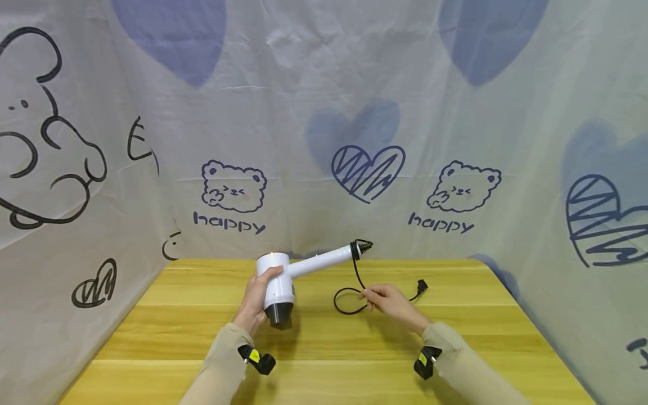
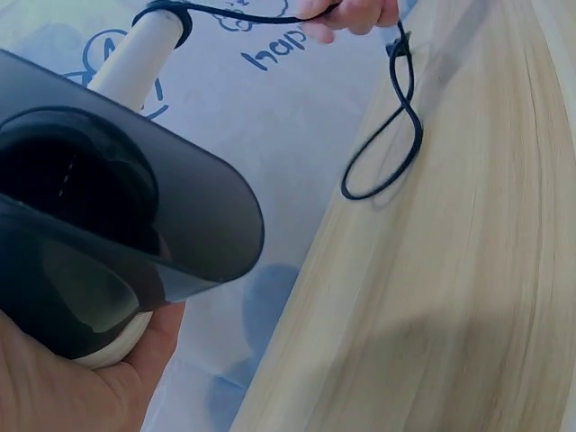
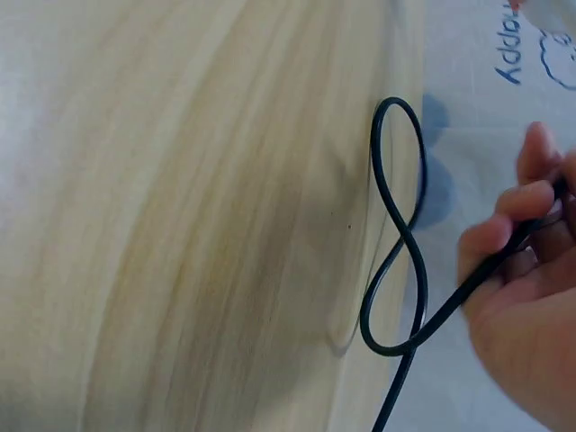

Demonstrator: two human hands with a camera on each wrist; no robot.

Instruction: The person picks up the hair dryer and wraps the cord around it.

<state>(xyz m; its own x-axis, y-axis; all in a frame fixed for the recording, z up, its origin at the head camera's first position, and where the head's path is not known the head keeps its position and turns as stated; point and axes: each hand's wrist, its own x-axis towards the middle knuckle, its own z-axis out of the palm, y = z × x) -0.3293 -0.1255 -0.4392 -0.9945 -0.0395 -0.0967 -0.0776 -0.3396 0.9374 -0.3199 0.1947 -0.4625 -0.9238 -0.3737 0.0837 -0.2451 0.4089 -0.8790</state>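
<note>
My left hand (image 1: 255, 296) grips the white barrel of a hair dryer (image 1: 319, 262) above the table, its dark nozzle (image 2: 202, 207) tilted down toward me. The handle points right and slightly up, with black cord wound round its end. My right hand (image 1: 390, 302) pinches the black cord (image 3: 477, 277) a short way from the handle end. Between handle and fingers the cord runs fairly straight. Beyond the fingers it hangs in a twisted loop, and its plug (image 1: 422, 287) lies to the right of that hand.
A wood-grain table (image 1: 354, 379) spans the space under both hands. White cloth (image 1: 304, 73) printed with hearts and bears hangs behind it and along both sides. Each sleeve carries a small black wrist camera (image 1: 427, 361).
</note>
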